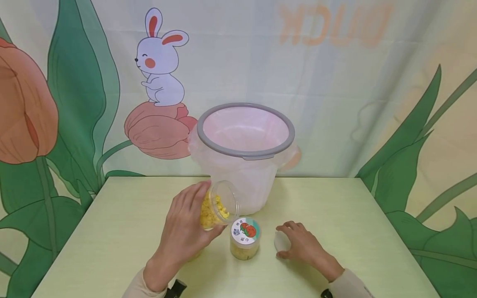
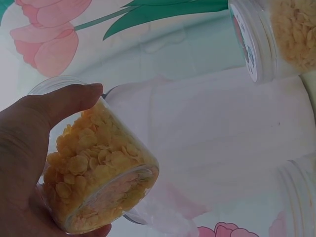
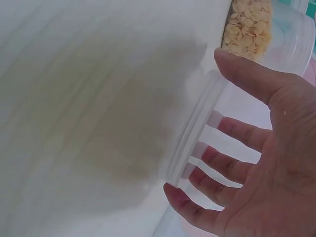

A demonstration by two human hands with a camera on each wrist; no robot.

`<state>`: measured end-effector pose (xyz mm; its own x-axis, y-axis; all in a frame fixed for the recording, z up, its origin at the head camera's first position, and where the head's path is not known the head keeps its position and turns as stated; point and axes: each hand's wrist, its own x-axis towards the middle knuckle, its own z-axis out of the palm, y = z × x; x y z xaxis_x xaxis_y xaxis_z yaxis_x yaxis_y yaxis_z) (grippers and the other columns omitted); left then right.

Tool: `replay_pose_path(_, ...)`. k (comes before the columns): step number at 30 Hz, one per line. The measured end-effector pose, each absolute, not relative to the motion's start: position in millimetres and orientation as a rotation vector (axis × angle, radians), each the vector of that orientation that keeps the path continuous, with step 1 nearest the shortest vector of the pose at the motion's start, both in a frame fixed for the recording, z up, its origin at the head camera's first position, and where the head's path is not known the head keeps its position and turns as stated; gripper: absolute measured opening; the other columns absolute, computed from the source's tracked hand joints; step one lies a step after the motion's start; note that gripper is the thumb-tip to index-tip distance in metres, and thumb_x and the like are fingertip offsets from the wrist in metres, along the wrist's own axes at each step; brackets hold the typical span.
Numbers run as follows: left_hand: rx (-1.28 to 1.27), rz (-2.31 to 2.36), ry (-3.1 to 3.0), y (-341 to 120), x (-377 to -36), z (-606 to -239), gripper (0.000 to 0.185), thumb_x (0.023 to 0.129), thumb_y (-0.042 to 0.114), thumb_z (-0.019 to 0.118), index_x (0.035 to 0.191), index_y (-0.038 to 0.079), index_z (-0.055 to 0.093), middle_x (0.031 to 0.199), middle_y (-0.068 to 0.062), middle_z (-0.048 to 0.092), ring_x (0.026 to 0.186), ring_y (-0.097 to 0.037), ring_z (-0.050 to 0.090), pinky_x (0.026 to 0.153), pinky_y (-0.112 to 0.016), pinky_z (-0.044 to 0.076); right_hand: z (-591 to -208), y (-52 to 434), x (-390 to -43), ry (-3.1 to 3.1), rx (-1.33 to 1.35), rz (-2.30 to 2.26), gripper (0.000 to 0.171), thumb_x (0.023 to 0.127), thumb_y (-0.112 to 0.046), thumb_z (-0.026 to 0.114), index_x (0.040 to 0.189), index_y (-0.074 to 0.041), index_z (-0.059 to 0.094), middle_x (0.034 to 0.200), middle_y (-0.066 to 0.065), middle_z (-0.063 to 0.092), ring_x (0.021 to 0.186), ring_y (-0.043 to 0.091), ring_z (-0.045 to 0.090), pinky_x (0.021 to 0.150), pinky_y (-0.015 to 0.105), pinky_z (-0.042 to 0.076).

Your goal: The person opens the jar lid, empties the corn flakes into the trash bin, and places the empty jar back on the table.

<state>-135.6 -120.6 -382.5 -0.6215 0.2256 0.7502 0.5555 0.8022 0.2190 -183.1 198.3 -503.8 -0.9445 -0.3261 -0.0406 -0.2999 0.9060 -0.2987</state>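
Observation:
My left hand (image 1: 188, 227) grips a clear open jar (image 1: 219, 205) of yellow flakes, tilted with its mouth toward the bin. In the left wrist view the thumb (image 2: 69, 98) lies across the jar (image 2: 101, 170). A second jar (image 1: 244, 240) of flakes stands upright on the table with a stickered lid on it, just right of my left hand. My right hand (image 1: 303, 246) lies on the table over a loose white lid (image 1: 279, 241), fingers and thumb curved round its rim (image 3: 195, 140).
A pale bin (image 1: 208, 138) with a grey rim and a pink bag liner stands at the table's back middle. The light green table (image 1: 119, 219) ends at a curtain printed with leaves, a tulip and a rabbit.

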Motion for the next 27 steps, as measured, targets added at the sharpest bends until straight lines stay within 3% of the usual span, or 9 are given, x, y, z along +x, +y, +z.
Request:
replay_pose_path(16, -0.566, -0.545, -2.216, -122.1, -135.4, -382.7, 0.106, 0.053, 0.035, 0.095, 0.142, 0.008, 0.045, 0.133, -0.009, 0.057, 0.121, -0.028, 0.052, 0.102, -0.045, 0.045, -511.1, 201.2, -182.2, 3.0, -0.509, -0.438, 0.069, 0.069, -0.043, 0.086, 0.129, -0.02, 0.06, 0.131, 0.005, 0.057, 0.122, 0.032, 0.054, 0.087, 0.054, 0.052)
replay_pose_path(27, -0.569, -0.524, -2.21, -126.3, -137.1, -374.1, 0.107, 0.052, 0.035, 0.096, 0.141, 0.007, 0.044, 0.135, -0.009, 0.056, 0.122, -0.028, 0.051, 0.102, -0.046, 0.045, -465.4, 197.1, -177.3, 3.169, -0.611, -0.522, 0.064, 0.078, -0.043, 0.08, 0.133, -0.02, 0.058, 0.135, 0.003, 0.056, 0.124, 0.029, 0.054, 0.09, 0.052, 0.051)
